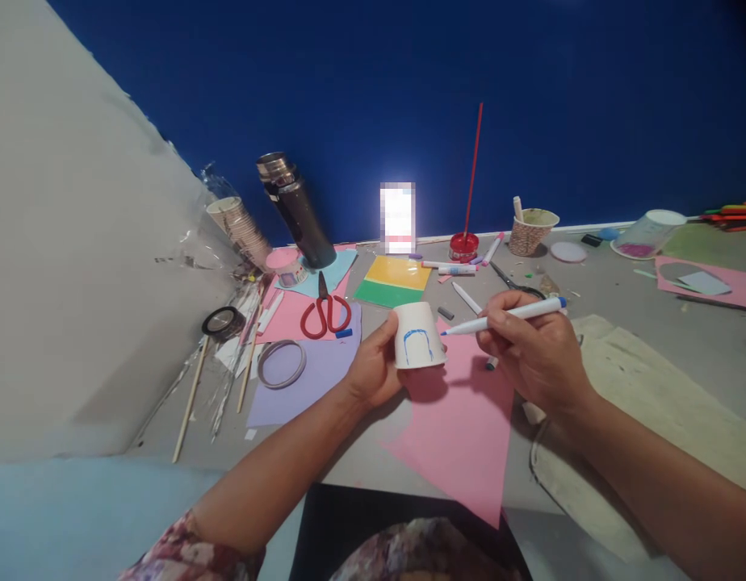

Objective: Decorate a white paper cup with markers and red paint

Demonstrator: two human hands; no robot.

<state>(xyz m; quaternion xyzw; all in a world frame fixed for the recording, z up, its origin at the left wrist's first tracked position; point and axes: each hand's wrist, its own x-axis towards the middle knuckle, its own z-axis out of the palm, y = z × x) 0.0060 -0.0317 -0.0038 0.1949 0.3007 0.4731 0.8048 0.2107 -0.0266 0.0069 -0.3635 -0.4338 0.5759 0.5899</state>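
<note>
My left hand (373, 367) is closed around a white paper cup (417, 335), held upside down above a pink paper sheet (463, 428). A blue arch line is drawn on the cup's side. My right hand (530, 347) grips a blue marker (506, 315) with its tip close to the cup's right side, just apart from it.
Red scissors (325, 313), a tape ring (282, 363), a black tape roll (224, 321), a dark flask (297, 211), stacked paper cups (240, 226), yellow and green cards (394, 281), a red paint pot with a stick (463, 246), loose markers (458, 268) and a cloth bag (645, 403) lie around.
</note>
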